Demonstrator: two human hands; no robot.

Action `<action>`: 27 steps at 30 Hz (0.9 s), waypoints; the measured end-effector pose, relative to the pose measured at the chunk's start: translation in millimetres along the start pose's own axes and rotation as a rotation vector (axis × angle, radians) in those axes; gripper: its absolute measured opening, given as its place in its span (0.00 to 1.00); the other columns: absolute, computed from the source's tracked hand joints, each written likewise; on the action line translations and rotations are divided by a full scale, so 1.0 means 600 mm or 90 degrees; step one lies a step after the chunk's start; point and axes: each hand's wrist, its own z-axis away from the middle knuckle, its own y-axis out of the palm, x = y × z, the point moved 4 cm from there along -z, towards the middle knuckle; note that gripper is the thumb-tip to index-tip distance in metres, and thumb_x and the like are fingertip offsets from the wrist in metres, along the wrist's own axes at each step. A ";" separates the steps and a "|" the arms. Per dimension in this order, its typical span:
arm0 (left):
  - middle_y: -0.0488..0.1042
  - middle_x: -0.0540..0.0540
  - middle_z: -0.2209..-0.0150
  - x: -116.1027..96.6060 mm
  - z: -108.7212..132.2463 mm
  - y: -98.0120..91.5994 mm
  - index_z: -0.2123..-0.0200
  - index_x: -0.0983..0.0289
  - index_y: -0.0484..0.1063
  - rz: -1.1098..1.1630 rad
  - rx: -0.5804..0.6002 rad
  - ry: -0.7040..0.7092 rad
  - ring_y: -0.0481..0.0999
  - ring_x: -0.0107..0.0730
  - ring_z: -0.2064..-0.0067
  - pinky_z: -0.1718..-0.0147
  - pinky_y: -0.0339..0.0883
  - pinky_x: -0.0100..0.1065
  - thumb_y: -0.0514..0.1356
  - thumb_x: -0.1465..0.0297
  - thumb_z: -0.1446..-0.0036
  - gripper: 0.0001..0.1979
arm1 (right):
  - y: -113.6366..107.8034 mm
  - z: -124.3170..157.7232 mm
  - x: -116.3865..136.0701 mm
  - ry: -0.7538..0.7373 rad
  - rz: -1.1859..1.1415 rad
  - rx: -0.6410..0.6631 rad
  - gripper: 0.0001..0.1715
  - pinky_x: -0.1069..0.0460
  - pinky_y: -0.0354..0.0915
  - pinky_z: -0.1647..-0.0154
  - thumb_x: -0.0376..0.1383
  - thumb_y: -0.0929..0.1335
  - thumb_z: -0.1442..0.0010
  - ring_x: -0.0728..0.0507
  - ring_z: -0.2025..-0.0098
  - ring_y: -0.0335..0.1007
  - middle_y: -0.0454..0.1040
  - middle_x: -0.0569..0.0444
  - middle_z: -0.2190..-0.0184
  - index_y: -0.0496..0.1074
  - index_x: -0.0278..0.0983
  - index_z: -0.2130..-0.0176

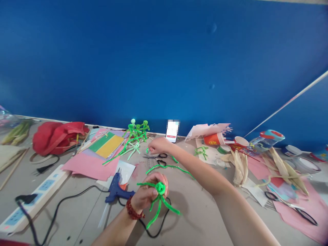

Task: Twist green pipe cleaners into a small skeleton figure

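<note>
My left hand (pixel 150 193), with a dark red bead bracelet at its wrist, is closed on a bright green pipe-cleaner figure (pixel 160 188). This figure has a round coiled knot on top and several loose legs hanging below. Stretched out over the table, my right hand (pixel 160 146) has its fingers curled and pinched on a green pipe cleaner (pixel 147 150), of which only a small end shows. Just below that hand lie black-handled scissors (pixel 160 158). A long wavy pipe cleaner (pixel 169 166) stretches across the table between my two hands.
Several green pipe-cleaner figures (pixel 138 128) stand at the back, left of a lit phone (pixel 172 131). Left are a blue glue gun (pixel 118 189), coloured sheets (pixel 94 167) and a power strip (pixel 36 198). Right are paper cups (pixel 214 139), dry husks (pixel 239 167) and another pair of scissors (pixel 292 205).
</note>
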 end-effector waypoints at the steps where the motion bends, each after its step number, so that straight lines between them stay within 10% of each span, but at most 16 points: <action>1: 0.69 0.51 0.73 0.001 0.001 0.002 0.63 0.63 0.73 0.013 0.010 -0.002 0.68 0.27 0.74 0.73 0.60 0.30 0.67 0.65 0.49 0.12 | -0.008 -0.016 0.011 -0.029 -0.008 -0.030 0.09 0.55 0.61 0.68 0.40 0.67 0.39 0.43 0.57 0.74 0.79 0.54 0.60 0.77 0.42 0.60; 12: 0.66 0.50 0.80 0.005 -0.002 0.004 0.71 0.60 0.71 0.035 0.023 -0.020 0.66 0.31 0.78 0.77 0.59 0.34 0.70 0.57 0.59 0.17 | 0.035 -0.199 0.117 -0.151 0.057 -0.075 0.11 0.53 0.66 0.66 0.27 0.65 0.39 0.41 0.58 0.75 0.79 0.49 0.60 0.76 0.37 0.63; 27: 0.69 0.51 0.77 0.006 0.001 -0.013 0.67 0.62 0.71 0.029 -0.029 -0.023 0.68 0.31 0.75 0.74 0.60 0.34 0.70 0.57 0.58 0.19 | 0.031 -0.220 0.124 -0.212 -0.079 -0.092 0.07 0.49 0.66 0.59 0.23 0.67 0.46 0.38 0.56 0.74 0.79 0.42 0.62 0.73 0.32 0.70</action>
